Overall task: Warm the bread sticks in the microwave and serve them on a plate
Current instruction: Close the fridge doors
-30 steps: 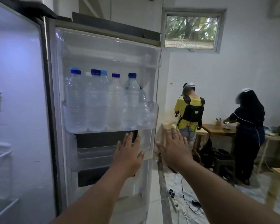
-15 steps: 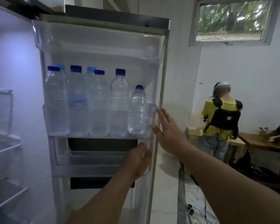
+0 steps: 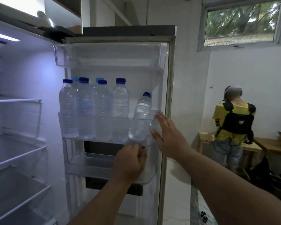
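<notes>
No bread sticks, microwave or plate are in view. An open fridge door [image 3: 165, 78] faces me, and its inner bottle shelf [image 3: 104, 121] holds several clear water bottles [image 3: 120, 101] with blue caps. My right hand [image 3: 169, 138] lies flat against the right end of that shelf, fingers apart. My left hand [image 3: 130, 163] sits just below, with its fingers curled around the right part of the lower door bin [image 3: 91, 161]. Whether this bin holds anything is hard to tell.
The lit fridge interior [image 3: 18, 153] with bare shelves is on the left. A person in a yellow shirt with a black backpack [image 3: 232, 120] stands at a wooden table [image 3: 272, 143] at the right. A window [image 3: 243, 21] is above, and cables [image 3: 203, 215] lie on the floor.
The door now faces me more squarely and the interior shows at left. My right hand moved onto the bottle shelf's end. My left hand went from flat to curled on the lower bin.
</notes>
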